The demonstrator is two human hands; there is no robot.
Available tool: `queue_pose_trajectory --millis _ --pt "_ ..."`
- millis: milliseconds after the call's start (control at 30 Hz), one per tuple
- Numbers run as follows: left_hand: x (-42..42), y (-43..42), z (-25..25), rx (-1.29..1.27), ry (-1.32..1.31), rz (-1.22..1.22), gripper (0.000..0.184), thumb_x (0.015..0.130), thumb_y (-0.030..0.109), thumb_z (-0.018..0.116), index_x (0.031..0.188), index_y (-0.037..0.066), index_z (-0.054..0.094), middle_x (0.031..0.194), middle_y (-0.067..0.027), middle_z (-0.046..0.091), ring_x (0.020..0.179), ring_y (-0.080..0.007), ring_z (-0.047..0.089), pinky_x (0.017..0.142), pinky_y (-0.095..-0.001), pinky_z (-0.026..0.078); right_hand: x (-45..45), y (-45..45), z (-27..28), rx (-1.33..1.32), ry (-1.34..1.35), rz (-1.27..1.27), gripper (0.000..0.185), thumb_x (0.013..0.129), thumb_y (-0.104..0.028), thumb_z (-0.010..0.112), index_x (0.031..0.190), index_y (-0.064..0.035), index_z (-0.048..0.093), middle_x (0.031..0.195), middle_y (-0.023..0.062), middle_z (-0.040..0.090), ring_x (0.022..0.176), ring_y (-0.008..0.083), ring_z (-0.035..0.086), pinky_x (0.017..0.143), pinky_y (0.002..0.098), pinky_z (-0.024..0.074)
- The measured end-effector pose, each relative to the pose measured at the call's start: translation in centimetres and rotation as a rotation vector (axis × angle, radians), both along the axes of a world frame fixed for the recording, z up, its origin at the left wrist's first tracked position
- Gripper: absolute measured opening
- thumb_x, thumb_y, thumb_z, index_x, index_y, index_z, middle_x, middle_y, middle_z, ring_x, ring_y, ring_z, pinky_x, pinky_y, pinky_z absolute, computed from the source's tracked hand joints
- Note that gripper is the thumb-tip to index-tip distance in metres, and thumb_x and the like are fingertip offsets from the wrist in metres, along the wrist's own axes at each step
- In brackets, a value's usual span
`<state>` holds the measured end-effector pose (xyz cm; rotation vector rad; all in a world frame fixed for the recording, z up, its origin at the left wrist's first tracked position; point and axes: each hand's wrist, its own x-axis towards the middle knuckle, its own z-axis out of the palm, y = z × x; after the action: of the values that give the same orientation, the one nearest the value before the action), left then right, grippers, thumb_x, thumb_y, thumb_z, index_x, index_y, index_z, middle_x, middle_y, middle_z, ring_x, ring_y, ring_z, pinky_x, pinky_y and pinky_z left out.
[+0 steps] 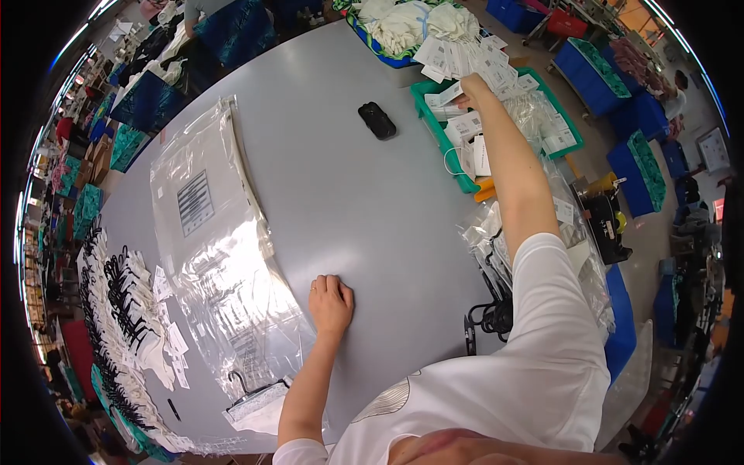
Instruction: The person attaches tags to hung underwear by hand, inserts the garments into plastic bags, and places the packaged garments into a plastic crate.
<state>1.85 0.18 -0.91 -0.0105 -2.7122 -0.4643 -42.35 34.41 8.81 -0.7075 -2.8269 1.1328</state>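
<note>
My right hand [471,91] reaches over the green crate [577,138] at the back right. Its fingers, partly hidden by the wrist, are closed on a white printed tag [449,94]. More printed tags and clear plastic bags [535,116] fill the crate around it. My left hand [332,304] rests on the grey table [387,225], its fingers curled in with nothing visible in them. Left of that hand lies a pile of clear plastic bags [225,248]. A white garment on a black hanger [260,403] lies at the pile's near end.
A black phone-like object [377,121] lies mid-table. Many white garments on black hangers [128,310] line the left edge, beside a black pen [173,409]. White cloth bundles [403,27] fill a bin at the back. Bagged hangers [492,310] lie by my right side.
</note>
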Motion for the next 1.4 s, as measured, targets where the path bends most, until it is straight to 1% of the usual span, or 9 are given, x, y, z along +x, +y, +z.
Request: queue_pose_trajectory --millis 167,300,433,567,633,800,900,1100,1400 --pt "-0.5 0.0 0.0 0.002 -0.009 0.002 0.009 0.078 0.006 0.059 0.083 0.007 0.052 0.083 -0.0076 0.051 0.074 -0.0264 0.051 0.067 -0.0357 0.045 2.8 -1.4 4.4 0.314 0.198 0.108 0.031 0.091 -0.025 0.047 0.107 -0.0045 0.063 0.103 0.0197 0.068 0.087 0.0405 0.066 0.074 0.0481 0.0516" --pt "-0.3 -0.1 0.5 0.019 -0.023 -0.011 0.008 0.078 0.005 0.059 0.083 0.007 0.052 0.083 -0.0076 0.051 0.074 -0.0264 0.051 0.067 -0.036 0.045 9.1 -5.3 8.4 0.316 0.367 0.471 0.027 0.091 -0.027 0.05 0.103 -0.0065 0.063 0.097 0.0156 0.068 0.083 0.0367 0.064 0.073 0.0459 0.0497" --pt "-0.6 0.0 1.1 0.016 -0.089 0.0 0.007 0.081 0.006 0.057 0.084 0.006 0.052 0.084 -0.0092 0.051 0.075 -0.0278 0.052 0.071 -0.0366 0.045 21.1 -10.3 7.5 0.187 0.137 1.018 0.018 0.089 -0.024 0.057 0.093 -0.0085 0.065 0.085 0.0076 0.068 0.074 0.0271 0.061 0.067 0.0387 0.0472" --pt "-0.9 -0.1 1.0 0.013 -0.051 -0.015 0.005 0.081 0.005 0.057 0.084 0.006 0.053 0.083 -0.009 0.052 0.075 -0.0272 0.052 0.07 -0.0363 0.045 24.8 -10.7 4.3 0.182 0.111 1.128 0.017 0.088 -0.022 0.061 0.095 -0.0077 0.068 0.088 0.0061 0.07 0.079 0.0278 0.064 0.071 0.0376 0.0491" --pt "-1.0 0.0 1.0 0.012 -0.023 -0.015 0.005 0.081 0.005 0.057 0.084 0.005 0.053 0.082 -0.0088 0.052 0.075 -0.0269 0.052 0.07 -0.0362 0.045 24.7 -7.9 5.8 0.134 0.229 1.042 0.017 0.087 -0.02 0.06 0.094 -0.0064 0.067 0.086 0.0072 0.07 0.077 0.028 0.063 0.069 0.0377 0.0486" --pt "1.3 2.0 2.1 -0.001 -0.05 -0.017 0.005 0.081 0.005 0.057 0.085 0.005 0.055 0.082 -0.0095 0.053 0.076 -0.0273 0.052 0.071 -0.0361 0.045 21.8 7.2 10.9 0.216 0.586 0.26 0.018 0.086 -0.017 0.056 0.089 -0.0041 0.068 0.084 0.0096 0.069 0.072 0.0315 0.06 0.069 0.0398 0.0483" --pt "-0.9 -0.7 0.5 0.009 -0.048 -0.011 0.005 0.081 0.005 0.057 0.086 0.005 0.055 0.083 -0.0096 0.053 0.076 -0.0275 0.052 0.072 -0.0358 0.045 17.1 11.9 8.7 0.316 0.586 -0.004 0.02 0.084 -0.019 0.057 0.089 -0.0038 0.069 0.085 0.0111 0.07 0.072 0.0321 0.061 0.07 0.0398 0.0489" --pt "-0.9 -0.8 0.3 -0.004 -0.051 0.005 0.006 0.08 0.005 0.057 0.086 0.005 0.055 0.083 -0.0094 0.053 0.076 -0.0275 0.052 0.071 -0.0358 0.045 12.2 13.7 3.4 0.492 0.146 0.228 0.024 0.081 -0.022 0.059 0.09 -0.0031 0.071 0.087 0.014 0.07 0.074 0.0334 0.062 0.071 0.0399 0.0501" --pt "-0.9 -0.5 0.5 -0.025 -0.053 0.016 0.007 0.079 0.006 0.058 0.085 0.006 0.054 0.083 -0.0086 0.051 0.075 -0.0276 0.051 0.068 -0.0367 0.045 8.3 14.1 -1.5 0.52 0.115 0.293 0.029 0.076 -0.026 0.062 0.092 -0.0038 0.074 0.089 0.0165 0.072 0.075 0.0353 0.064 0.073 0.0395 0.0515"
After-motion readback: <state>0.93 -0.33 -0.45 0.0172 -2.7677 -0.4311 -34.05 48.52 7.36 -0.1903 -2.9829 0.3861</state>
